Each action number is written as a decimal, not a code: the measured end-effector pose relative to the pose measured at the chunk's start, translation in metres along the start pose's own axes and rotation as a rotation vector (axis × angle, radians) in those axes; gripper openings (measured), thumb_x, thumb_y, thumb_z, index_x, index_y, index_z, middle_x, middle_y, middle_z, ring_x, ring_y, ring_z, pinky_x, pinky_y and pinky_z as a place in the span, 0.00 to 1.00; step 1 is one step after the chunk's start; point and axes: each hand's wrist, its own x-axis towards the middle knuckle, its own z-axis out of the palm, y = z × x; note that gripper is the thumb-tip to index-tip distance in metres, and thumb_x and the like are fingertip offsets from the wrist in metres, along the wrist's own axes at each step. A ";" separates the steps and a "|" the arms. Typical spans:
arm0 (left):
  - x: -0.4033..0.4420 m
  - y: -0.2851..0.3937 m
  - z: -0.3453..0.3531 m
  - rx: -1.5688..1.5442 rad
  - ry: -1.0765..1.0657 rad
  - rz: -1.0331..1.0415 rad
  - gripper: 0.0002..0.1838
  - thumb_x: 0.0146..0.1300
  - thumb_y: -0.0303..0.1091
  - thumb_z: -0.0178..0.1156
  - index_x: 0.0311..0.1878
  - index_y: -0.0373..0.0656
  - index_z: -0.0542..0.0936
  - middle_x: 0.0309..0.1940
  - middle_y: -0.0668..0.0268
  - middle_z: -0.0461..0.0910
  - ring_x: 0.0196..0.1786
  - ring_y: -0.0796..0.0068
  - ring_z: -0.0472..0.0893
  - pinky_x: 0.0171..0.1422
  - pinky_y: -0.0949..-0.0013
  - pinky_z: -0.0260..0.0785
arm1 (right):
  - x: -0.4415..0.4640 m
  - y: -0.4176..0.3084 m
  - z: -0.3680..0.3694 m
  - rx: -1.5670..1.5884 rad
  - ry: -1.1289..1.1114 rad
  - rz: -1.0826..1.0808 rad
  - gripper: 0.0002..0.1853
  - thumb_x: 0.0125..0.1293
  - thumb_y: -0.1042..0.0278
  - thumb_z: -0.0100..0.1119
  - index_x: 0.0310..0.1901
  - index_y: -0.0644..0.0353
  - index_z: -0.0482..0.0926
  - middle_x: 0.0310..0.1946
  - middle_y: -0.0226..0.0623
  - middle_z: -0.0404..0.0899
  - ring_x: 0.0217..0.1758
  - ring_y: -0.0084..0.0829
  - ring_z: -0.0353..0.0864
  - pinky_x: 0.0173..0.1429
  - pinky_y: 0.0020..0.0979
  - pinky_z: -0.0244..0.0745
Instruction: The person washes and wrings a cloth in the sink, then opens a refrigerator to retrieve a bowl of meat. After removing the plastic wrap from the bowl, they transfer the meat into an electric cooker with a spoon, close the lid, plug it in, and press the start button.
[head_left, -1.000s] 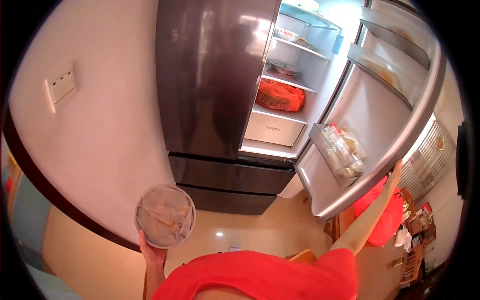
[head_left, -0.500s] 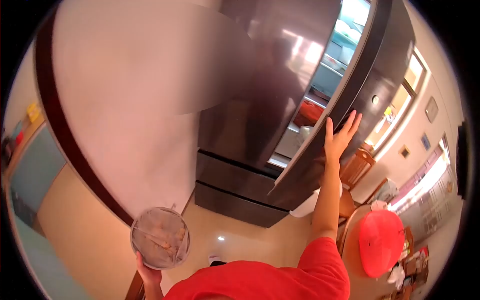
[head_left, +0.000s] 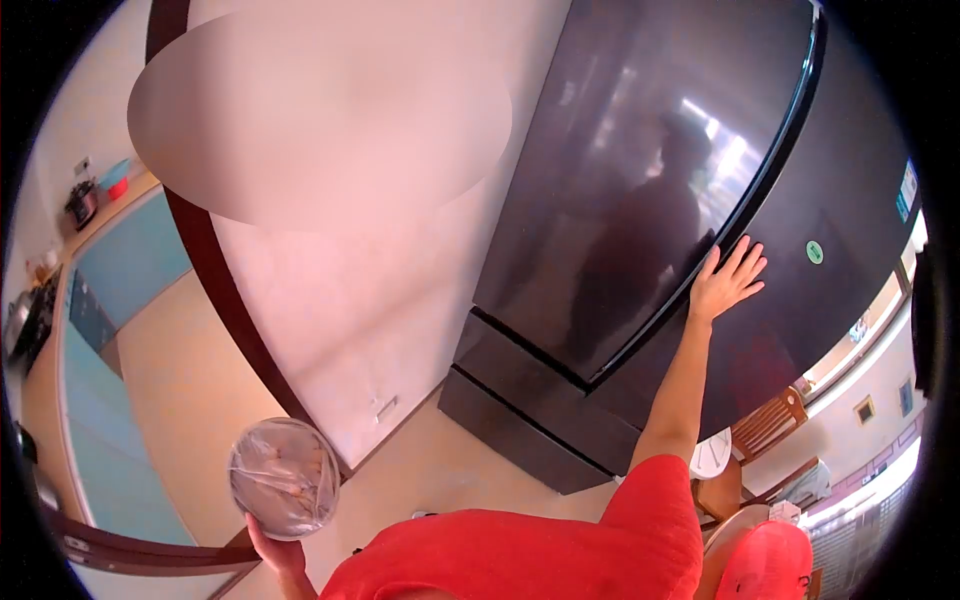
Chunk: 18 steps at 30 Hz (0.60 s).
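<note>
My left hand (head_left: 276, 550) grips the lower rim of a round bowl (head_left: 285, 478) at the lower left. Clear plastic wrap covers the bowl, and brownish pieces of food show through it. Up at the right, my right hand (head_left: 726, 284) lies with fingers spread on the dark refrigerator's right door (head_left: 790, 320), close to its inner edge. That door stands almost flush with the left door (head_left: 610, 200), and the inside of the refrigerator is hidden. Lower drawers (head_left: 520, 430) sit beneath the doors.
A pale wall (head_left: 330, 290) and dark door frame (head_left: 215, 270) stand left of the refrigerator. Beyond lies a kitchen with blue cabinets (head_left: 135, 250). At the right are wooden chairs (head_left: 770, 425) and a table with a red cover (head_left: 765, 565).
The right refrigerator door has swung shut or nearly so, hiding the lit shelves. My right hand stayed on it. The view has turned left, and the bowl remains in my left hand.
</note>
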 end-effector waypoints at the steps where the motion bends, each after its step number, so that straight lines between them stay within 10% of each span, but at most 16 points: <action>1: -0.001 -0.002 0.002 -0.001 -0.001 0.023 0.35 0.65 0.55 0.47 0.69 0.43 0.59 0.68 0.65 0.59 0.70 0.63 0.59 0.72 0.58 0.49 | 0.000 0.001 0.008 -0.018 0.008 -0.004 0.29 0.66 0.52 0.51 0.67 0.50 0.62 0.70 0.39 0.55 0.73 0.45 0.52 0.69 0.59 0.44; 9: -0.008 -0.022 0.039 -0.072 0.211 0.147 0.33 0.66 0.52 0.48 0.67 0.41 0.61 0.67 0.63 0.63 0.67 0.63 0.63 0.72 0.58 0.52 | 0.004 -0.014 0.013 -0.627 -0.184 -0.222 0.23 0.65 0.51 0.46 0.59 0.50 0.69 0.55 0.29 0.70 0.58 0.36 0.66 0.49 0.42 0.68; 12: -0.011 -0.037 0.023 -0.092 0.250 0.272 0.32 0.67 0.52 0.47 0.67 0.41 0.61 0.66 0.63 0.65 0.67 0.63 0.64 0.71 0.58 0.53 | -0.021 0.010 0.078 -0.330 -0.078 -0.184 0.24 0.70 0.47 0.41 0.63 0.47 0.68 0.63 0.30 0.66 0.65 0.29 0.64 0.54 0.41 0.65; 16: -0.023 -0.042 0.030 -0.036 0.396 0.374 0.33 0.67 0.53 0.47 0.68 0.43 0.60 0.66 0.63 0.64 0.67 0.63 0.64 0.71 0.57 0.54 | -0.039 -0.007 0.114 -0.444 0.040 -0.271 0.20 0.68 0.53 0.47 0.56 0.54 0.75 0.54 0.36 0.75 0.57 0.34 0.74 0.53 0.39 0.68; 18: -0.024 -0.044 0.030 0.001 0.417 0.389 0.33 0.67 0.53 0.47 0.69 0.43 0.59 0.66 0.63 0.64 0.67 0.63 0.64 0.70 0.56 0.54 | -0.048 -0.037 0.099 0.089 0.064 -0.121 0.27 0.73 0.51 0.32 0.61 0.64 0.68 0.63 0.56 0.63 0.64 0.58 0.64 0.62 0.61 0.54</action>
